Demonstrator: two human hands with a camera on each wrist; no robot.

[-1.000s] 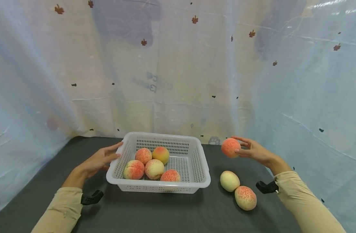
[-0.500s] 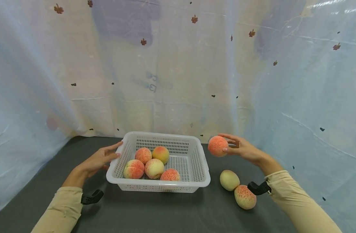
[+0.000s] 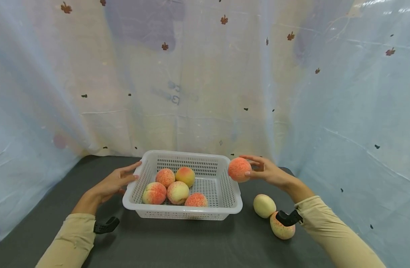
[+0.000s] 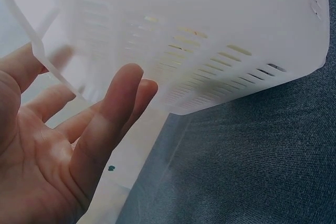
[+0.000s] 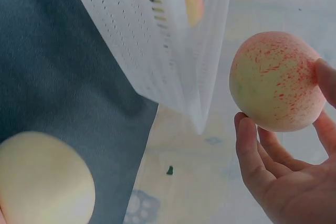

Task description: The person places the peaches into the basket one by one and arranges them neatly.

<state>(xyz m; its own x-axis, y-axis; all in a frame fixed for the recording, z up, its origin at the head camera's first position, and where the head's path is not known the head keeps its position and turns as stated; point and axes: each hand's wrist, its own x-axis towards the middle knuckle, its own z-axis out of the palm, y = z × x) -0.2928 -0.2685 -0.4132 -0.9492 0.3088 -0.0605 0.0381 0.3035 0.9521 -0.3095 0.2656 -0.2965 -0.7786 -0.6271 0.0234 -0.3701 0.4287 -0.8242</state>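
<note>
In the head view, a white perforated plastic basket (image 3: 191, 213) stands on the dark table with several peaches (image 3: 178, 192) inside. My left hand (image 3: 112, 184) is at its left rim, fingers extended and touching the edge; the left wrist view shows the palm (image 4: 47, 156) beside the outer wall. A red-speckled peach (image 3: 239, 169) is held in my right hand (image 3: 266, 172), raised at the basket's right rim. In the right wrist view, thumb and fingers grip this peach (image 5: 275, 80) with the basket (image 5: 142, 35) to its left.
Right of the basket, a pale yellow peach (image 3: 264, 206) and a red-speckled one (image 3: 281, 227) lie close together on the dark cloth (image 3: 178, 245). A dark wrist camera mount partly covers the second. A patterned plastic sheet (image 3: 205, 82) hangs behind the table.
My right hand has moved left with the peach, from beyond the loose peaches to the basket's right rim. The left hand and the basket have stayed in place.
</note>
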